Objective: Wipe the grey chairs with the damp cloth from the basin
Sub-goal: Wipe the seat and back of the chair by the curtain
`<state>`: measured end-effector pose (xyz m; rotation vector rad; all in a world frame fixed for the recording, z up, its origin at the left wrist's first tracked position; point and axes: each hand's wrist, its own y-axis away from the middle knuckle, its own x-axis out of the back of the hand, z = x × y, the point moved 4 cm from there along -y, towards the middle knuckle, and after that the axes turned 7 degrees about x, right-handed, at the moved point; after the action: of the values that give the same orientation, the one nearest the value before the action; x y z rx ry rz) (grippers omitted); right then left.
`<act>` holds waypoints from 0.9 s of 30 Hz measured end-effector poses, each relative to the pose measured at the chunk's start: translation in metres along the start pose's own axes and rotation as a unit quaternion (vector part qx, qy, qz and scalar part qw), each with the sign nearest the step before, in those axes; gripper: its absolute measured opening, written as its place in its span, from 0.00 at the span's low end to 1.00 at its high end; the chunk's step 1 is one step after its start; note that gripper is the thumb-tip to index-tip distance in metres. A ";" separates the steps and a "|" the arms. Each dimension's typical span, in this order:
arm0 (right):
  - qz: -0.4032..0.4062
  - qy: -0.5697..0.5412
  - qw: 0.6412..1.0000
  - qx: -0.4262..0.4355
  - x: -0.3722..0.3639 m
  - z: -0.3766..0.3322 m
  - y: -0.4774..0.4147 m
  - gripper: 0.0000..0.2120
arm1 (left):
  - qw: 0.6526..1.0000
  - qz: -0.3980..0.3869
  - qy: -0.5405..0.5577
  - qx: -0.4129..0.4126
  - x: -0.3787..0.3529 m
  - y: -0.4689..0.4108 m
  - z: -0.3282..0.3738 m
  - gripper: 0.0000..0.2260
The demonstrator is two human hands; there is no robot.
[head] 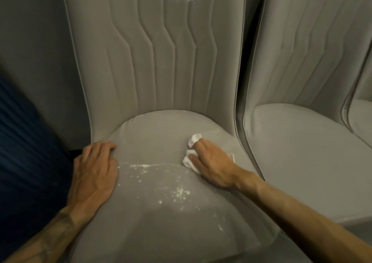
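A grey upholstered chair with a quilted back fills the middle of the view. White powdery specks are scattered over the front and middle of its seat, and a faint white mark shows high on the backrest. My right hand presses a crumpled white cloth onto the right side of the seat, fingers curled over it. My left hand rests on the seat's left edge, fingers bent over the rim.
A second grey chair stands close on the right, with the edge of a third chair beyond it. A dark blue ribbed surface lies at the left. A grey wall is behind.
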<state>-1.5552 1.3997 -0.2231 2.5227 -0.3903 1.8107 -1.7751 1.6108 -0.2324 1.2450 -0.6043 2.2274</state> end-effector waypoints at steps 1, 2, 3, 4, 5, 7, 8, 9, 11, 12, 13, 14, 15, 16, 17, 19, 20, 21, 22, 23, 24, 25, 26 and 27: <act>-0.007 0.005 1.000 0.016 0.004 0.002 0.002 0.14 | 1.000 -0.002 0.000 0.001 0.000 0.000 -0.001 0.18; -0.001 0.023 1.000 0.014 0.011 0.012 0.002 0.14 | 1.000 -0.004 -0.002 0.002 0.000 0.001 -0.001 0.18; 0.011 0.038 0.999 -0.006 0.019 0.023 0.002 0.14 | 1.000 -0.005 -0.005 0.002 0.000 0.001 -0.001 0.18; 0.026 0.049 0.998 -0.042 0.027 0.035 0.001 0.14 | 1.000 -0.006 -0.009 0.002 0.000 0.002 -0.002 0.18; 0.045 0.057 0.994 -0.083 0.031 0.044 0.001 0.14 | 1.000 -0.006 -0.010 0.003 0.000 0.002 -0.002 0.18; 0.054 0.075 0.986 -0.140 0.025 0.046 0.001 0.15 | 1.000 -0.008 -0.007 0.006 0.000 0.002 -0.002 0.18; 0.044 0.074 0.986 -0.140 0.017 0.037 0.002 0.16 | 1.000 -0.010 -0.008 0.007 -0.001 0.002 -0.001 0.18; 0.036 0.053 0.991 -0.120 0.006 0.023 0.005 0.16 | 1.000 -0.012 -0.009 0.006 -0.001 0.002 0.001 0.18; 0.016 0.008 0.999 -0.043 -0.005 -0.007 0.017 0.13 | 1.000 -0.014 -0.008 0.006 0.000 0.002 0.002 0.18; 0.003 -0.002 1.000 -0.012 -0.002 -0.012 0.022 0.12 | 1.000 -0.016 -0.006 0.009 0.001 0.002 0.002 0.18; -0.003 -0.001 1.000 -0.005 0.005 -0.009 0.024 0.11 | 1.000 -0.017 -0.006 0.011 0.002 0.003 0.001 0.18; -0.002 0.008 1.000 -0.020 0.014 -0.002 0.025 0.12 | 1.000 -0.017 -0.008 0.009 0.003 0.003 0.001 0.18; 0.007 0.023 0.999 -0.048 0.022 0.008 0.026 0.13 | 1.000 -0.016 -0.010 0.007 0.003 0.004 0.001 0.18; 0.026 0.040 0.996 -0.081 0.026 0.015 0.028 0.14 | 1.000 -0.016 -0.010 0.007 0.003 0.004 0.001 0.18; 0.049 0.056 0.990 -0.116 0.026 0.019 0.030 0.15 | 1.000 -0.016 -0.008 0.008 0.003 0.004 0.000 0.18; 0.074 0.064 0.981 -0.167 0.015 0.007 0.035 0.17 | 1.000 -0.020 -0.003 0.012 0.003 0.004 0.000 0.18; 0.075 0.050 0.982 -0.165 0.005 -0.006 0.037 0.19 | 1.000 -0.020 -0.004 0.011 0.003 0.004 0.000 0.18; 0.071 0.038 0.987 -0.140 -0.003 -0.021 0.040 0.21 | 1.000 -0.020 -0.005 0.008 0.002 0.004 0.001 0.18; 0.061 0.037 0.992 -0.106 -0.008 -0.032 0.043 0.21 | 1.000 -0.018 -0.004 0.005 0.003 0.004 0.002 0.18; 0.049 0.044 0.995 -0.076 -0.008 -0.037 0.046 0.20 | 1.000 -0.017 -0.003 0.001 0.003 0.004 0.003 0.18; 0.037 0.053 0.996 -0.061 -0.004 -0.035 0.046 0.17 | 1.000 -0.018 -0.002 0.000 0.003 0.004 0.002 0.19; 0.030 0.064 0.995 -0.065 0.003 -0.029 0.047 0.16 | 1.000 -0.020 -0.002 0.000 0.004 0.004 0.002 0.19; 0.031 0.074 0.993 -0.088 0.009 -0.020 0.050 0.15 | 1.000 -0.021 -0.003 0.000 0.004 0.005 0.002 0.19; 0.038 0.088 0.988 -0.119 0.013 -0.012 0.054 0.16 | 1.000 -0.021 -0.003 -0.001 0.005 0.005 0.003 0.19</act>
<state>-1.5736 1.3463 -0.2142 2.1994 -0.6608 1.8665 -1.7786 1.6065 -0.2277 1.2529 -0.5772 2.1891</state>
